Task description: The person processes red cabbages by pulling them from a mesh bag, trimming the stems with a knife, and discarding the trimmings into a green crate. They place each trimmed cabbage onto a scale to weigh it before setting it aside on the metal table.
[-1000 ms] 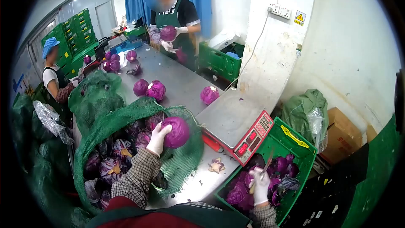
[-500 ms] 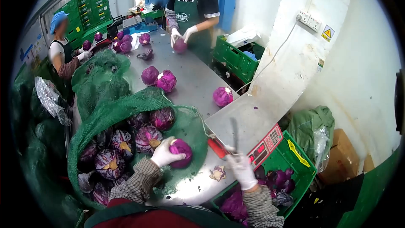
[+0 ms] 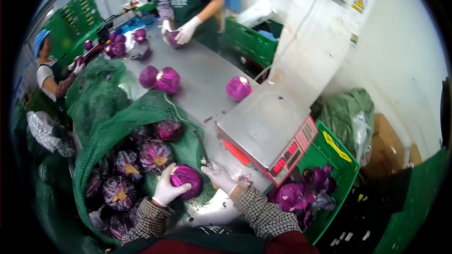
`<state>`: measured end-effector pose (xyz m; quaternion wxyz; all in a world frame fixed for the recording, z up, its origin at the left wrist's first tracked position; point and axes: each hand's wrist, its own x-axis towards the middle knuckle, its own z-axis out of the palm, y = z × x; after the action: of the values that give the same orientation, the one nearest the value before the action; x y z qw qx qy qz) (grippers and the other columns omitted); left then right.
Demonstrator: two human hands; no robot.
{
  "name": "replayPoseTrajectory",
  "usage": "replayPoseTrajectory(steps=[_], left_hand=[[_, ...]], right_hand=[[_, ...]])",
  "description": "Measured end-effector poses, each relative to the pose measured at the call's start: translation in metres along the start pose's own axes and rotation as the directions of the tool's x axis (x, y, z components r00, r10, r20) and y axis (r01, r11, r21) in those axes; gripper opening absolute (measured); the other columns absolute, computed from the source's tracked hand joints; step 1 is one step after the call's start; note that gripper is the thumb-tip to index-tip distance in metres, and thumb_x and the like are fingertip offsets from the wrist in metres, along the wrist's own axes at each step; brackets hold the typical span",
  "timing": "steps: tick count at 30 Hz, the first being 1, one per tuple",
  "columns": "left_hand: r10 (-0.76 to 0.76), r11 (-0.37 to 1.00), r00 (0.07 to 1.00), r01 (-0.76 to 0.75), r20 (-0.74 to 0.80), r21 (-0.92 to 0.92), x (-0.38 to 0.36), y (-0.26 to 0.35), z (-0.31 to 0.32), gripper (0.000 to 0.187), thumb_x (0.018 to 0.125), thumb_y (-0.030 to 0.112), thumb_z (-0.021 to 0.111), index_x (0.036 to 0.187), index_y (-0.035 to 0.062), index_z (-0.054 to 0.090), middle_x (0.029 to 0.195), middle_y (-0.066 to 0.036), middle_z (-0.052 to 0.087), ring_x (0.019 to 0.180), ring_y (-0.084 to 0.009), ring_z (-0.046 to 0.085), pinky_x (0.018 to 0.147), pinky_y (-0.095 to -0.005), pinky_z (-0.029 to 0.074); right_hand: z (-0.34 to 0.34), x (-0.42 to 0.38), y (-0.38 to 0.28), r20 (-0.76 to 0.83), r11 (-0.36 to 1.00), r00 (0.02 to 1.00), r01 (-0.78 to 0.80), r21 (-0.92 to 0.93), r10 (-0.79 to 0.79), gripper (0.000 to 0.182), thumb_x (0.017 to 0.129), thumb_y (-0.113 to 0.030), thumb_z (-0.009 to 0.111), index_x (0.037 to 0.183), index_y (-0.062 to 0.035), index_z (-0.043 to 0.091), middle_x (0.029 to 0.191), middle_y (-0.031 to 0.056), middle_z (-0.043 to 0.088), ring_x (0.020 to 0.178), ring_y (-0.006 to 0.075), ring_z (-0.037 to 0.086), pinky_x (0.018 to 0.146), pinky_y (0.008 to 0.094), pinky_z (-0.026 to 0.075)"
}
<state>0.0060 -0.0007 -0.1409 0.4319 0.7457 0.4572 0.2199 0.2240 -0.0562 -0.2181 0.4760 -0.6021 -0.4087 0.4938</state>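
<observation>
My left hand [image 3: 170, 186], in a white glove, grips a red cabbage [image 3: 187, 181] from its left side, over the near part of the green mesh bag [image 3: 101, 143]. My right hand [image 3: 219, 177], also gloved, is closed round the handle of a knife [image 3: 201, 145] whose dark blade points up and away. The hand is just right of the held cabbage. Several unpeeled red cabbages [image 3: 120, 194] lie in the open bag left of my hands. A cut-off cabbage piece [image 3: 245, 181] is partly hidden behind my right hand.
A red-sided weighing scale [image 3: 263, 127] stands right of my hands. Below it, a green crate [image 3: 346, 193] holds purple leaves [image 3: 294, 196]. Peeled cabbages [image 3: 238, 88] sit farther up the metal table [image 3: 202, 73]. One co-worker [image 3: 190, 7] handles a cabbage across the table; another [image 3: 52, 73] works at left.
My right hand and the knife have moved left, from beside the scale to the held cabbage. My left hand still holds the cabbage, now slightly lower and farther left. The view has shifted.
</observation>
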Motion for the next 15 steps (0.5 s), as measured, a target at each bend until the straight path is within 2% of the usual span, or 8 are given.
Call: replayPoseTrajectory(steps=[1,2,5,6,9,10,13,15], left_hand=[[-0.001,1.000,1.000,0.001,-0.002,0.011,0.000,0.005,-0.001,0.098,0.061,0.039,0.086,0.135,-0.0074,0.042,0.130,-0.023,0.050,0.121,-0.0312,0.052,0.105,-0.0358,0.039],[0.002,0.999,1.000,-0.002,0.002,0.032,0.001,0.008,-0.002,0.098,0.061,0.038,0.086,0.135,-0.0075,0.042,0.130,-0.023,0.051,0.120,-0.0315,0.053,0.104,-0.0361,0.040],[0.008,0.999,1.000,-0.008,-0.008,0.051,0.000,0.005,-0.002,0.098,0.061,0.038,0.086,0.135,-0.0077,0.042,0.129,-0.023,0.051,0.120,-0.0314,0.053,0.104,-0.0362,0.040],[0.001,1.000,1.000,-0.001,-0.002,0.021,0.000,0.004,-0.001,0.098,0.061,0.040,0.086,0.135,-0.0080,0.042,0.130,-0.024,0.050,0.121,-0.0324,0.052,0.105,-0.0367,0.040],[0.030,0.994,0.999,-0.029,-0.011,0.107,0.000,0.003,-0.001,0.098,0.062,0.041,0.085,0.135,-0.0083,0.041,0.131,-0.025,0.050,0.122,-0.0338,0.051,0.105,-0.0373,0.039],[0.030,0.995,0.999,-0.029,-0.011,0.097,0.000,0.005,-0.001,0.098,0.063,0.042,0.084,0.135,-0.0086,0.041,0.131,-0.026,0.050,0.123,-0.0348,0.050,0.106,-0.0377,0.038],[0.019,0.999,1.000,-0.019,-0.007,0.049,0.002,0.002,0.001,0.098,0.063,0.042,0.084,0.135,-0.0087,0.041,0.130,-0.026,0.051,0.123,-0.0345,0.050,0.106,-0.0375,0.038],[0.017,1.000,1.000,-0.017,-0.002,0.013,0.003,-0.005,0.002,0.098,0.063,0.041,0.084,0.135,-0.0089,0.041,0.131,-0.026,0.050,0.123,-0.0341,0.050,0.106,-0.0373,0.038]], right_hand=[[-0.005,-0.008,-0.001,-0.020,0.998,0.997,0.069,0.006,-0.069,0.052,0.090,-0.035,0.059,0.127,0.0011,0.052,0.117,0.0261,0.060,0.108,0.0366,0.058,0.093,0.0398,0.045],[-0.012,-0.019,-0.009,-0.039,0.985,0.989,0.140,-0.105,-0.144,0.047,0.092,-0.031,0.056,0.128,-0.0017,0.052,0.119,0.0256,0.058,0.111,0.0371,0.056,0.095,0.0409,0.044],[-0.023,-0.046,-0.018,-0.085,0.977,0.985,0.137,-0.163,-0.152,0.046,0.091,-0.029,0.057,0.128,-0.0027,0.052,0.120,0.0239,0.057,0.113,0.0370,0.054,0.098,0.0413,0.042],[-0.020,-0.053,-0.009,-0.121,0.926,0.958,0.213,-0.310,-0.261,0.045,0.092,-0.028,0.056,0.129,-0.0018,0.051,0.122,0.0224,0.057,0.115,0.0364,0.054,0.100,0.0406,0.040],[-0.018,-0.062,0.012,-0.104,0.995,0.990,0.095,-0.008,-0.095,0.047,0.092,-0.028,0.055,0.130,-0.0008,0.050,0.125,0.0224,0.056,0.116,0.0344,0.054,0.101,0.0394,0.040],[-0.024,-0.076,-0.014,-0.070,1.000,0.998,-0.007,-0.007,0.006,0.047,0.093,-0.028,0.055,0.131,-0.0001,0.049,0.131,0.0221,0.053,0.116,0.0332,0.054,0.103,0.0372,0.039],[-0.022,-0.080,0.027,-0.184,0.974,0.965,0.160,-0.159,-0.189,0.047,0.092,-0.023,0.058,0.132,-0.0001,0.048,0.137,0.0213,0.048,0.113,0.0311,0.055,0.100,0.0349,0.042],[-0.027,-0.098,0.025,-0.210,0.982,0.963,0.146,-0.122,-0.169,0.050,0.090,-0.018,0.060,0.134,-0.0001,0.047,0.140,0.0217,0.045,0.114,0.0303,0.055,0.098,0.0338,0.045]])
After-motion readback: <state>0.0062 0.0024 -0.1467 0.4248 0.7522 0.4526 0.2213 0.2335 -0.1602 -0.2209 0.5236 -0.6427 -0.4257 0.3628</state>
